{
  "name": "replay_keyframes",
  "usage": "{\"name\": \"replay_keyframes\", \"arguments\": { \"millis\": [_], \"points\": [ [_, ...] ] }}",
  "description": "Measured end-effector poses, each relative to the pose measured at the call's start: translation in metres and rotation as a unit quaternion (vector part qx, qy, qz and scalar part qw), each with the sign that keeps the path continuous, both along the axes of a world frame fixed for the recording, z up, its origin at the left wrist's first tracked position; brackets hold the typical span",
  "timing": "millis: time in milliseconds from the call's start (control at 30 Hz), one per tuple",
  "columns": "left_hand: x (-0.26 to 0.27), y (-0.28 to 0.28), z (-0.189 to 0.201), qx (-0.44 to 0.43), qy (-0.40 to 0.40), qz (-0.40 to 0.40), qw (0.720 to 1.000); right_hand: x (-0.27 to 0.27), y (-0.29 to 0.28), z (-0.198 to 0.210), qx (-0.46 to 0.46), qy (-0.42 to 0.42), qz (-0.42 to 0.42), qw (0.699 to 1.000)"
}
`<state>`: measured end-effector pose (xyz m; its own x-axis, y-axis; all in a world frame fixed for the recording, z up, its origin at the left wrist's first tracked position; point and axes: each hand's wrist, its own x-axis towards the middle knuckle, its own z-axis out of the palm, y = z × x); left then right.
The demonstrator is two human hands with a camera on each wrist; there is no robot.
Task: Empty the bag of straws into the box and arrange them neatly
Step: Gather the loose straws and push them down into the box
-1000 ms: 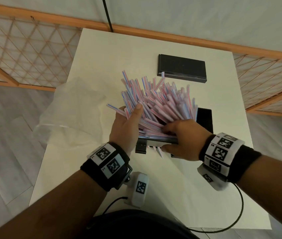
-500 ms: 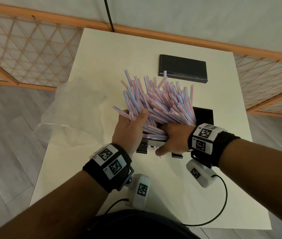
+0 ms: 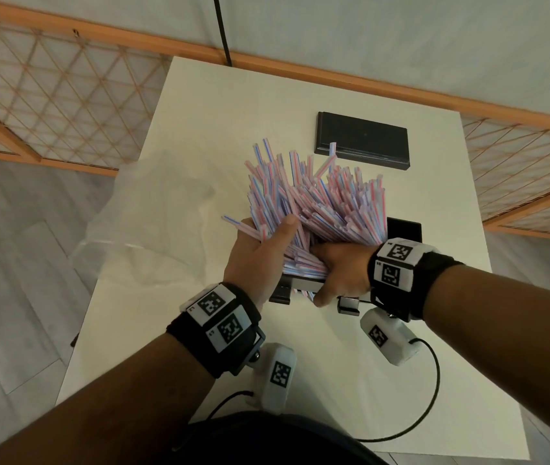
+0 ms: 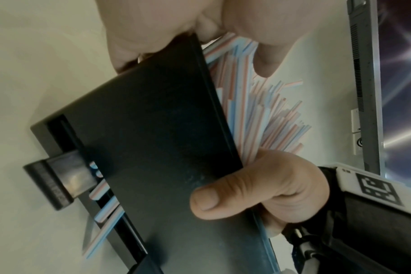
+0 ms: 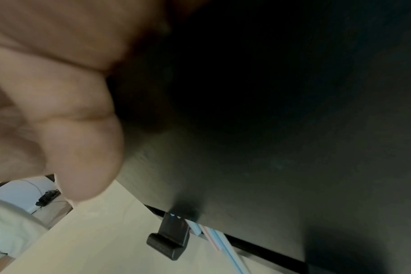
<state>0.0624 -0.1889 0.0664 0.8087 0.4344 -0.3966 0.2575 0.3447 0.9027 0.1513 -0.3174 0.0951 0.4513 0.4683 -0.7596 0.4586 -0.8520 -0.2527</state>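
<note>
Over the last second the right hand (image 3: 340,273) has turned from lying over the near ends of the straws (image 3: 314,203) to hooking over the front wall of the black box (image 3: 404,226), thumb down the outside as the left-wrist view shows, fingers curled in against the bundle; the wrist band now faces up. The left hand (image 3: 260,253) has crept a little farther up the left flank of the bundle, fingers wrapped round the straws, thumb across their top. The fan of striped pink-and-blue straws looks slightly tighter and more upright. I take this to mean the emptying is done and the squaring-up is under way: the straws stand in the box near the right edge of the white table (image 3: 401,380), still splayed, and a few poke out through the slot at its base. The clear bag (image 3: 152,223) lies slack at the left edge; the black lid (image 3: 362,139) sits flat towards the far edge. No brand or label is legible; the only markings are black-and-white square codes on the wrist bands.
</note>
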Motion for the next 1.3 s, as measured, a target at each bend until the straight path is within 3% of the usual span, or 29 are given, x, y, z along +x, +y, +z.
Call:
{"name": "replay_keyframes", "arguments": {
  "millis": [267,667,867,1000,1133,1300],
  "points": [
    [-0.002,0.0,-0.003,0.082,-0.013,-0.026,0.996,-0.002,0.003,-0.001,0.021,-0.009,0.008,1.0],
    [-0.001,0.004,-0.007,0.131,-0.026,-0.031,0.991,-0.004,-0.002,-0.001,0.05,-0.046,0.007,0.998],
    [-0.001,0.007,-0.004,0.116,-0.033,-0.045,0.992,-0.005,-0.014,0.005,0.155,-0.039,-0.026,0.987],
    [-0.002,0.01,-0.008,0.162,-0.027,-0.057,0.985,-0.009,-0.024,0.008,0.076,-0.095,0.012,0.993],
    [-0.004,0.009,-0.01,0.199,-0.001,-0.087,0.976,-0.007,-0.035,0.012,0.094,-0.117,0.0,0.989],
    [-0.002,0.005,-0.013,0.171,0.008,-0.078,0.982,-0.009,-0.042,0.013,0.074,-0.137,-0.016,0.988]
  ]
}}
